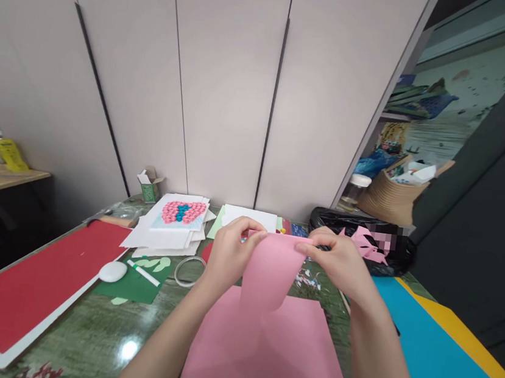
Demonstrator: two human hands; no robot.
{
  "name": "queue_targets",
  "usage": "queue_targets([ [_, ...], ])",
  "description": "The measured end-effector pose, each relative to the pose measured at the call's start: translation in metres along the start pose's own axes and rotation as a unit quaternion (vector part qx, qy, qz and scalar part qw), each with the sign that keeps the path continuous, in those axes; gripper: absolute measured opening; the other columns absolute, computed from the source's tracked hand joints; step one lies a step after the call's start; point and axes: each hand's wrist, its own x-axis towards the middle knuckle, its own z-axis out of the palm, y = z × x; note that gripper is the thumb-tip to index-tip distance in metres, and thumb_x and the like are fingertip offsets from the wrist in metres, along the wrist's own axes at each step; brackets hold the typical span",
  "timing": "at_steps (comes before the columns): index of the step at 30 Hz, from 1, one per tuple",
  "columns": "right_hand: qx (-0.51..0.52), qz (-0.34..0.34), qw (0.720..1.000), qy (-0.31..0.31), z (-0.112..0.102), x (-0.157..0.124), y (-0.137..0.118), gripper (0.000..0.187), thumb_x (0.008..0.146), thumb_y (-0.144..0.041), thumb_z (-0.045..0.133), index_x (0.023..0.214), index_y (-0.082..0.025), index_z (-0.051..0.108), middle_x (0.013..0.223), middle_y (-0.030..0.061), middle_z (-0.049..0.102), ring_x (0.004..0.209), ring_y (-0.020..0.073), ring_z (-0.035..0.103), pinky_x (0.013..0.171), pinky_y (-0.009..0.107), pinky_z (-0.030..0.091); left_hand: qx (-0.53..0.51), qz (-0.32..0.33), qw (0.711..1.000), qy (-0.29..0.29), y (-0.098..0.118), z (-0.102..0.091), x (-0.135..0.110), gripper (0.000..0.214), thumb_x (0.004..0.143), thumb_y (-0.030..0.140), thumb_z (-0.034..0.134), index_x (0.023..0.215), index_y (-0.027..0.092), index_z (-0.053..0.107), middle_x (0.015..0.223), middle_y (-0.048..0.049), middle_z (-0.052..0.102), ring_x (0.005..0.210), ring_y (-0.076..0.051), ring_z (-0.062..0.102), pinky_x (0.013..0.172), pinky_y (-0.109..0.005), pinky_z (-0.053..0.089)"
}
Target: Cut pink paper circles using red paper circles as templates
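Lying around the hands are a red sheet at left, a green sheet with a white pen on it, a tape ring, and a blue sheet at right. Over a big pink sheet on the table, the left hand and right hand each pinch, fingers closed, the top edge of a pink paper piece hanging between them. A small green box stands open, contents hidden; a woven basket holds papers.

You hold matt pink paper strip; green tabletop glossy, shiny like stone; black bag shiny plastic.
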Motion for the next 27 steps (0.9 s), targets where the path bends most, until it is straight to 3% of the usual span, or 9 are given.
queue_targets([
  [5, -0.014, 0.017, 1.000, 0.007, -0.006, -0.001, -0.001, 0.030, 0.071, -0.042, 0.063, 0.055, -0.017, 0.057, 0.065, 0.0001, 0.049, 0.063, 0.0149, 0.048, 0.060, 0.027, 0.034, -0.008, -0.003, 1.000, 0.006, 0.003, 0.005, -0.001, 0.010, 0.079, 0.022, 0.052, 0.072, 0.019, 0.058, 0.076, 0.0021, 0.062, 0.071, -0.011, 0.053, 0.066, -0.021, 0.039],
  [10, 0.011, 0.007, 1.000, -0.019, -0.004, 0.002, 0.005, 0.023, 0.070, -0.038, 0.065, 0.062, -0.017, 0.060, 0.073, 0.0009, 0.055, 0.069, 0.0160, 0.051, 0.064, 0.027, 0.036, -0.021, -0.024, 0.999, 0.025, 0.000, 0.008, 0.000, 0.009, 0.079, 0.023, 0.052, 0.074, 0.019, 0.058, 0.075, 0.0021, 0.061, 0.072, -0.011, 0.053, 0.068, -0.022, 0.039],
  [17, 0.020, -0.009, 1.000, -0.013, 0.000, 0.002, 0.007, 0.032, 0.069, -0.039, 0.065, 0.051, -0.017, 0.051, 0.064, -0.0018, 0.044, 0.061, 0.0126, 0.045, 0.059, 0.026, 0.033, -0.038, -0.031, 0.999, 0.023, -0.002, 0.004, 0.001, 0.009, 0.078, 0.025, 0.054, 0.073, 0.019, 0.059, 0.076, 0.0016, 0.062, 0.072, -0.012, 0.054, 0.068, -0.022, 0.039],
  [24, 0.023, 0.004, 0.999, -0.039, -0.005, 0.002, 0.005, 0.025, 0.071, -0.040, 0.063, 0.061, -0.017, 0.062, 0.073, 0.0021, 0.055, 0.068, 0.0163, 0.052, 0.064, 0.028, 0.037, -0.095, -0.059, 0.993, 0.033, -0.014, 0.005, 0.005, 0.014, 0.079, 0.031, 0.053, 0.075, 0.019, 0.058, 0.072, 0.0009, 0.059, 0.066, -0.012, 0.051, 0.062, -0.023, 0.039],
  [27, 0.006, -0.006, 1.000, -0.021, -0.005, 0.002, 0.006, 0.026, 0.072, -0.040, 0.062, 0.059, -0.018, 0.062, 0.072, 0.0027, 0.056, 0.069, 0.0172, 0.053, 0.066, 0.029, 0.038, -0.103, -0.060, 0.992, 0.031, -0.018, 0.004, 0.006, 0.015, 0.078, 0.032, 0.053, 0.074, 0.018, 0.059, 0.072, 0.0004, 0.059, 0.065, -0.012, 0.050, 0.060, -0.022, 0.038],
])
